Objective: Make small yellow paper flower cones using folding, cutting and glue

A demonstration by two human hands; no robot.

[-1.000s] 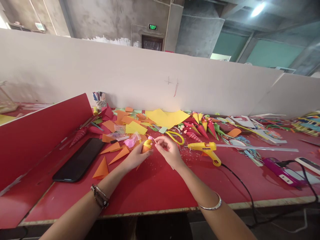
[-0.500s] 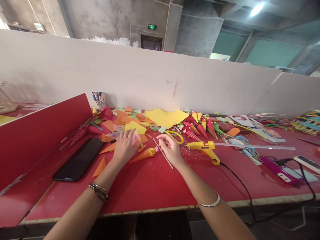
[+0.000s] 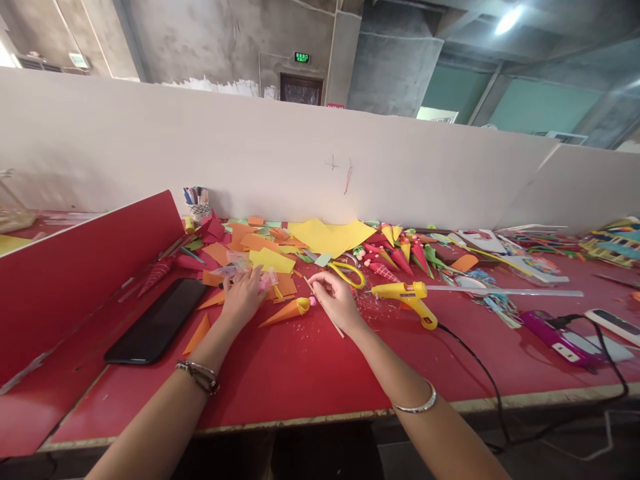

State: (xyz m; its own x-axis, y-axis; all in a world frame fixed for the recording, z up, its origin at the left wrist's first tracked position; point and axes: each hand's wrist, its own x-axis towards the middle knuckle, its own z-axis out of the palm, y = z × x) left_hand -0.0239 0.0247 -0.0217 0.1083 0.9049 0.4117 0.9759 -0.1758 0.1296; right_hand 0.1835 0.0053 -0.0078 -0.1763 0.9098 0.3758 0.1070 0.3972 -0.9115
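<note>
Thin stick (image 3: 337, 327) is pinched in right hand (image 3: 336, 300), beside orange cone (image 3: 281, 313) on counter (image 3: 300, 380). Plastic bag (image 3: 239, 259) is partly covered by left hand (image 3: 243, 297); grip can't be told. Cone's pink ball (image 3: 313, 301) shouldn't be knocked.

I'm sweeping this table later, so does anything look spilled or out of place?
Yes: small pale crumbs lie scattered on the red table beside the orange cone and near the glue gun, standing out like loose debris.

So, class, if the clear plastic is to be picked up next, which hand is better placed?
Probably the left hand: it is right at the clear plastic, while the right hand is farther off and holds a thin stick.
</note>
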